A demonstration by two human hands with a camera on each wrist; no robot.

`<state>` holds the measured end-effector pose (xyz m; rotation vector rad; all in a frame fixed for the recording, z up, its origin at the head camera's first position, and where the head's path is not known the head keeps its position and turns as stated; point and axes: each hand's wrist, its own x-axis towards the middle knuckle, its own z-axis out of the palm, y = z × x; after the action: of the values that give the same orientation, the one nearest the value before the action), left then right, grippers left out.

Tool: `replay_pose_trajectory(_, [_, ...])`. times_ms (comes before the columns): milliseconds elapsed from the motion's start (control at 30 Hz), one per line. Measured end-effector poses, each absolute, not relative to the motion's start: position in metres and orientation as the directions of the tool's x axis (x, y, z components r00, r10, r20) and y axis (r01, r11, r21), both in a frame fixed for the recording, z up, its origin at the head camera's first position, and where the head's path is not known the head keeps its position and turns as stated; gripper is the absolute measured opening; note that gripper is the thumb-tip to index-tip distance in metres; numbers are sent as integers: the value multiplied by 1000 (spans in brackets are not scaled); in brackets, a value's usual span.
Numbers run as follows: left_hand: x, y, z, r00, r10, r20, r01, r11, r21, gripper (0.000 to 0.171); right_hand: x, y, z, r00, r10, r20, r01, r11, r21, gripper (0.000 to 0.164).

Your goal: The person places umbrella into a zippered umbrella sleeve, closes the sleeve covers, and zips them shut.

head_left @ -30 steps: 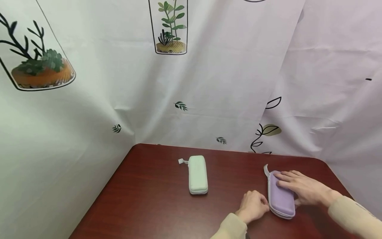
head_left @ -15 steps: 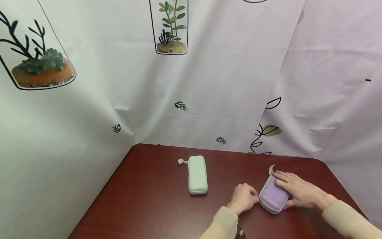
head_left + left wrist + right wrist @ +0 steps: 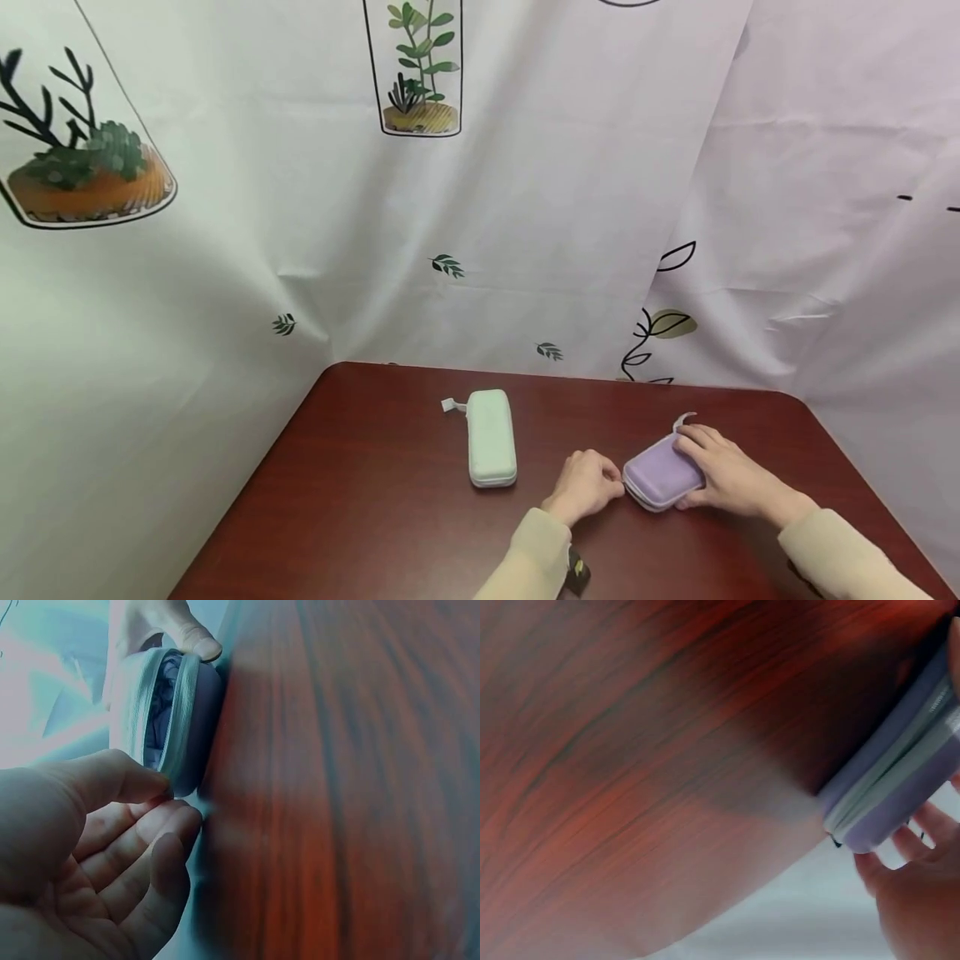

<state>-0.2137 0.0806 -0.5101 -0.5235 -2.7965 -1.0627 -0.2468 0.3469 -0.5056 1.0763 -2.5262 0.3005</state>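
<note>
On the right part of the table lies a purple zip case [image 3: 663, 472] with a pale strap [image 3: 682, 419] at its far end. My right hand [image 3: 726, 477] holds it from the right, fingers over its top and thumb at its near side. At the case's near-left corner, my left hand [image 3: 585, 485] pinches the zip with thumb and forefinger; the zipper pull itself is hidden between the fingertips. The left wrist view shows the zip parted along the end, with dark lining [image 3: 160, 712] in the gap. In the right wrist view, fingers [image 3: 909, 844] curl against the case.
A mint green case [image 3: 491, 439] with a white strap tag [image 3: 448, 405] lies on the dark red table [image 3: 360, 500], left of my hands. Behind the table hangs a white patterned cloth [image 3: 525, 208]. A small dark object [image 3: 576, 572] shows at my left sleeve.
Both hands have moved left with the purple case, and the case has turned so its near end points left. In the head view the green case stays in place on the table.
</note>
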Motion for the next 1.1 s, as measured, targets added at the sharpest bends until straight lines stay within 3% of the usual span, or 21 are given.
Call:
replay_pose_trajectory(300, [-216, 74, -511, -942, 272, 197, 333, 680, 653, 14, -244, 333, -501, -705, -590, 394, -668, 739, -87, 75])
replay_pose_trajectory(500, [-215, 74, -507, -927, 296, 228, 374, 740, 559, 16, -242, 324, -493, -778, -541, 319, -597, 794, -110, 73])
replay_pose_trajectory(800, [-207, 82, -505, -889, 365, 277, 454, 787, 417, 19, -235, 305, -496, -862, -397, 315, -445, 891, -94, 79])
replay_pose_trajectory(1100, [-209, 83, -507, -903, 304, 302, 418, 784, 459, 19, -221, 290, -496, -904, -283, 321, -328, 940, -94, 77])
